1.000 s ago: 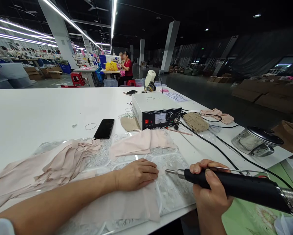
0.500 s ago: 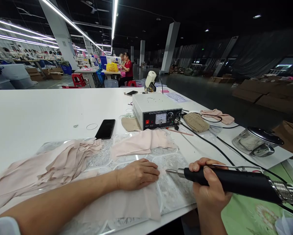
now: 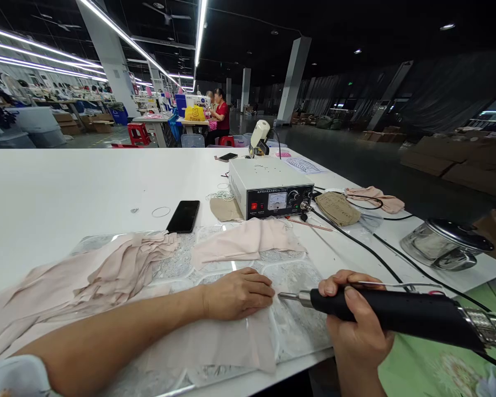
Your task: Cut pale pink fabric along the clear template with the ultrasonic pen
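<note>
Palm down with its fingers flat, my left hand presses on a pale pink fabric piece at the front of a clear-covered, marbled mat. My right hand is wrapped round the black body of an ultrasonic welding gun, held nearly level. Its metal tip points left and sits just beside my left fingertips, at the fabric's edge; I cannot tell whether it touches. A cable runs from the white control box behind. Layered pink fabric pieces lie left, and another folded fabric piece lies beyond my hand.
A black phone lies at the mat's back edge. To the right are a tan fabric bundle, a lidded glass jug and black cables. A cream-coloured device stands behind the box. Farther off, a person in red sits at a sewing machine.
The welding gun's tip has come slightly closer to my left fingertips and dipped a little. My left hand stays pressed on the fabric. The whole view has shifted slightly.
</note>
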`<state>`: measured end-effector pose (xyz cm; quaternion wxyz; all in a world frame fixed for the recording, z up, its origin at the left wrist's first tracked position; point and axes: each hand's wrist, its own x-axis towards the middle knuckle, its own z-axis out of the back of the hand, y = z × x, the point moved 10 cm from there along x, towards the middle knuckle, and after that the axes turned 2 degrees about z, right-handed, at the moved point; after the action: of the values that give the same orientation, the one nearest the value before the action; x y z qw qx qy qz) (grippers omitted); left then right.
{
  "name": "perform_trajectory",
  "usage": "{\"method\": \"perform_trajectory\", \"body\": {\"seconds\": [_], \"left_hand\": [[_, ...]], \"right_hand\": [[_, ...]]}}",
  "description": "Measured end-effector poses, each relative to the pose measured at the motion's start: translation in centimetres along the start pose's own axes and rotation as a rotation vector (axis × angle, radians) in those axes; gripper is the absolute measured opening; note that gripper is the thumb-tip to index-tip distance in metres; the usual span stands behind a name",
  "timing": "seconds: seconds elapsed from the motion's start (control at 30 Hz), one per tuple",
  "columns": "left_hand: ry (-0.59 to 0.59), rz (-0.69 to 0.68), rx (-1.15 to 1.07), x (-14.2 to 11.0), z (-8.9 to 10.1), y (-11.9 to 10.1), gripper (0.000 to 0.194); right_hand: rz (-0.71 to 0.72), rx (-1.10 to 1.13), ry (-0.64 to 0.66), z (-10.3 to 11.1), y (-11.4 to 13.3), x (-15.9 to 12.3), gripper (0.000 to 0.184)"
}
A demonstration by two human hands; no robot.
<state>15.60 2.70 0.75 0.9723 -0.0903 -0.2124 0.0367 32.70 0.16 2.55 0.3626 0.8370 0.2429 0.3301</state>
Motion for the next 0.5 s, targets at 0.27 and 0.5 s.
{"method": "perform_trajectory", "body": {"seconds": [0.27,0.5], "left_hand": [[0.002,-0.002,-0.008,-0.01,-0.06,-0.11,0.024],[0.011,0.01,-0.002,-0.03,-0.23,0.09,0.024]], "right_hand": [[0.017,-0.021,0.034,-0.48,0.15,0.03,0.012],[0.023,-0.03,0.044,-0.63,0.38,0.08,0.011]]}}
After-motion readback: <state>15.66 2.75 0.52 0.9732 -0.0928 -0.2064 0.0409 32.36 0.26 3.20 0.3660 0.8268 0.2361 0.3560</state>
